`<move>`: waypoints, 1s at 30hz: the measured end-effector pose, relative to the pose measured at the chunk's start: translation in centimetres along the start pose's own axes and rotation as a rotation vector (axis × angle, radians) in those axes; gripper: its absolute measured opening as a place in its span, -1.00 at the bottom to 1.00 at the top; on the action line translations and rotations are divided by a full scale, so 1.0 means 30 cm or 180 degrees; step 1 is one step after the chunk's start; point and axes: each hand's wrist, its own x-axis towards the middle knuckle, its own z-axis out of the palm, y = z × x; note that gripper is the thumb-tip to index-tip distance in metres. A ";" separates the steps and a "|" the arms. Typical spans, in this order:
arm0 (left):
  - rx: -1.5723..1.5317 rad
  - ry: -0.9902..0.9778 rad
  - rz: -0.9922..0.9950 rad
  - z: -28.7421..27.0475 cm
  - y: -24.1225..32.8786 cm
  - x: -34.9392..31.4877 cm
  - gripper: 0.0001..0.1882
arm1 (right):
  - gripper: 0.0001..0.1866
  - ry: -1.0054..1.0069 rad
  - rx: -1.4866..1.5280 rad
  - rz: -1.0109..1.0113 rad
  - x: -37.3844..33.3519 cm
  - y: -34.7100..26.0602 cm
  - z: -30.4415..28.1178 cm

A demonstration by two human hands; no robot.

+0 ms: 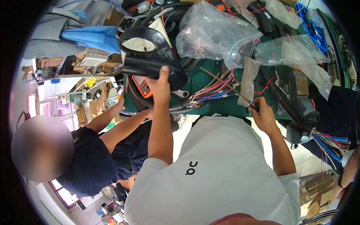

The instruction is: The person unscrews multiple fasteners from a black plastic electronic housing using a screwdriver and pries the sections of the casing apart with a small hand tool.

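Note:
My left hand [160, 88] grips a black plastic housing with a loop handle [129, 66], much like a charging gun, thumb along its side. In my right hand [264, 117] is a screwdriver [245, 99] with a dark handle and a long thin shaft pointing up and left. Its shaft passes over a fan of coloured wires [215, 92] that spreads from the end of a thick black cable [183, 108]. An orange-red meter [141, 87] lies just left of my left hand. The shaft's tip is hard to tell among the wires.
Clear plastic bags [213, 32] and a flat clear packet [247, 80] cover the green bench [204, 77]. At left, a co-worker [90, 157] reaches toward the bench. Another thick cable [288, 105] with bared coloured wires [328, 142] hangs off the right, near another person's arm [348, 168].

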 end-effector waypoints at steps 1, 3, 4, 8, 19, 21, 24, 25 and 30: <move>0.0441 -0.0046 0.0298 0.004 -0.059 -0.019 -0.40 | -0.72 0.0091 0.0042 0.0117 -0.021 0.023 0.016; 0.0583 -0.0308 0.0085 0.009 -0.141 -0.104 -0.31 | -0.69 0.0259 0.0113 0.0334 -0.060 0.061 0.048; 0.0696 -0.0475 0.0301 0.009 -0.209 -0.130 -0.39 | -0.71 0.0380 0.0130 0.0272 -0.078 0.077 0.061; 0.1128 -0.0817 0.0189 0.056 -0.285 -0.201 -0.51 | -0.71 0.0364 0.0181 0.0647 -0.101 0.089 0.063; 0.0948 -0.0217 0.0646 0.075 -0.353 -0.173 -0.31 | -0.70 0.0250 0.0134 0.0855 -0.103 0.097 0.046; 0.0407 -0.0055 0.0680 0.063 -0.357 -0.180 -0.44 | -0.71 0.0154 0.0111 0.0838 -0.102 0.096 0.047; 0.0457 -0.0122 0.0492 0.007 -0.362 -0.164 -0.52 | -0.73 0.0145 0.0092 0.0685 -0.075 0.075 0.032; 0.0144 0.0176 -0.0092 0.005 -0.339 -0.179 -0.55 | -0.73 0.0039 0.0113 0.0712 -0.091 0.055 0.032; -0.1762 0.0336 -0.2193 0.061 -0.118 -0.081 -0.43 | -0.73 0.0114 0.0382 0.0165 -0.030 -0.039 0.045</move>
